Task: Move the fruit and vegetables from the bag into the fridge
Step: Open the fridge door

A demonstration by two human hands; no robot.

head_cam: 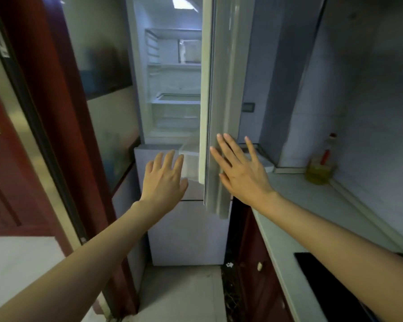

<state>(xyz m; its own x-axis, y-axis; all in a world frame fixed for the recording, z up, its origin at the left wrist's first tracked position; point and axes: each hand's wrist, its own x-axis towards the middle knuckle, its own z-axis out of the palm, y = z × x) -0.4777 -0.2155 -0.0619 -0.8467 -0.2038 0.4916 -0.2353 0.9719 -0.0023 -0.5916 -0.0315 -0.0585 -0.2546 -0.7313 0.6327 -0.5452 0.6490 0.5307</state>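
Fridge (pixel 172 94) stands straight ahead, its upper door (pixel 221 112) swung partly open and seen almost edge-on, so it hides the right part of the shelves. Right hand (pixel 240 168) lies flat against the door's outer face near its lower end, fingers straight and spread, holding nothing. Left hand (pixel 165 180) is raised in front of the fridge just left of the door edge, fingers straight and slightly apart; contact with the fridge cannot be told. Shelves inside look bare but are blurred. No bag, fruit or vegetables in view. Right of the fridge, a counter (pixel 312 205) carries a blurry oil bottle (pixel 321 163); a black panel (pixel 330 282) is cut off by the right forearm.
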